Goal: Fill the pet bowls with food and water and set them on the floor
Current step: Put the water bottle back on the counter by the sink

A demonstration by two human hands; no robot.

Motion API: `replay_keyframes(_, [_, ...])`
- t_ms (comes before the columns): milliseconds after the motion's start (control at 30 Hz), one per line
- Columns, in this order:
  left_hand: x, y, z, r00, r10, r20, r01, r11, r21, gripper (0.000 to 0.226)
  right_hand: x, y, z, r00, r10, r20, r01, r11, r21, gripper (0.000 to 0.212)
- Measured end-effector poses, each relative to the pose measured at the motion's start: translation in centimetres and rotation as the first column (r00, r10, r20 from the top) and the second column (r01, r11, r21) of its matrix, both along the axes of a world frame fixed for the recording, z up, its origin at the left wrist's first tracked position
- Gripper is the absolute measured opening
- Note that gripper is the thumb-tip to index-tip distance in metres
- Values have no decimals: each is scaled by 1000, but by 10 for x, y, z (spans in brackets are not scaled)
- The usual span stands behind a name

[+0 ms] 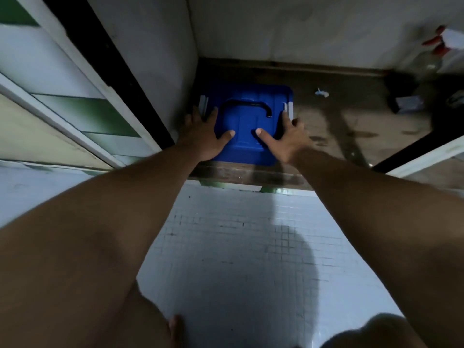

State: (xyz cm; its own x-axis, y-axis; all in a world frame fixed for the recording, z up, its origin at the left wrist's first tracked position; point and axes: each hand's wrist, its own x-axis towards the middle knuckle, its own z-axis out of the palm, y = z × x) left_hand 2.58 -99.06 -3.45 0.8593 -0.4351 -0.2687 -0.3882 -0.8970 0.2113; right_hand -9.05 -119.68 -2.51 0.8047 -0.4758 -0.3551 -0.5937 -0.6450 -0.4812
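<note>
A blue plastic storage box (247, 121) with a lid, a black carrying handle and grey side clips sits on the dark floor inside a low cupboard space. My left hand (203, 134) lies flat on the lid's left side, fingers spread near the left clip. My right hand (283, 135) lies flat on the lid's right side, its fingers reaching the right clip. Neither hand grips anything. No pet bowl is in view.
A green and white door (62, 96) stands open at left, and another door edge (426, 156) at right. A dark bottle (399, 89) and small items stand at the back right. White tiled floor (238, 247) lies below, with my knees at the bottom.
</note>
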Motion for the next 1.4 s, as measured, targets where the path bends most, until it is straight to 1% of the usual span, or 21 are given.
replay_keyframes(100, [-13, -6, 28, 996, -39, 76, 39, 999, -7, 93, -3, 12, 30, 996, -24, 87, 31, 996, -81, 106])
replay_keyframes(167, [-26, -11, 56, 997, -50, 65, 51, 998, -23, 92, -8, 20, 59, 993, -1, 114, 15, 992, -122, 106])
replay_keyframes(200, [-35, -12, 73, 998, -56, 42, 57, 998, -31, 92, -12, 23, 75, 993, 10, 120, 4, 993, -117, 105])
replay_keyframes(233, [-44, -11, 91, 997, -71, 20, 72, 997, -41, 92, -17, 26, 92, 991, 5, 132, 7, 996, -86, 103])
replay_keyframes(300, [-65, -6, 131, 993, -117, -14, 116, 991, -70, 91, -32, 32, 126, 984, -64, 168, 59, 998, 36, 96])
replay_keyframes(367, [-90, 4, 176, 990, -130, -56, 124, 986, -109, 88, -55, 39, 164, 981, -126, 147, 108, 986, 128, 93])
replay_keyframes(433, [-114, 16, 223, 988, -121, -95, 107, 984, -142, 84, -86, 46, 202, 990, -110, 83, 97, 984, 151, 93])
replay_keyframes(567, [-148, 37, 337, 990, -87, -113, 54, 962, -267, 74, -146, 50, 296, 987, -139, 80, 128, 982, 136, 79])
replay_keyframes(633, [-161, 45, 394, 989, -110, -96, 76, 948, -308, 70, -164, 53, 349, 979, -127, 160, 113, 989, 93, 68])
replay_keyframes(700, [-174, 50, 447, 992, -116, -53, 91, 935, -343, 65, -176, 59, 402, 957, -111, 269, 89, 992, 91, 58])
replay_keyframes(767, [-185, 51, 492, 996, -93, -4, 85, 924, -373, 63, -181, 65, 449, 931, -87, 356, 60, 995, 86, 55])
replay_keyframes(833, [-193, 46, 529, 995, -102, 18, 101, 922, -375, 64, -181, 67, 487, 906, -81, 416, 51, 995, 83, 55])
replay_keyframes(967, [-202, 26, 580, 986, -159, 51, 166, 910, -379, 66, -178, 59, 542, 859, -81, 505, 47, 996, 80, 58])
replay_keyframes(1133, [-208, -21, 624, 977, -195, 82, 211, 885, -416, 64, -196, 23, 579, 818, -140, 558, 84, 989, 126, 56])
replay_keyframes(1300, [-222, -84, 647, 966, -240, 94, 256, 848, -465, 57, -228, -39, 603, 783, -206, 587, 169, 979, 117, 52])
replay_keyframes(1400, [-235, -122, 654, 963, -264, 49, 250, 812, -528, 52, -250, -81, 618, 756, -294, 584, 253, 955, 154, 50])
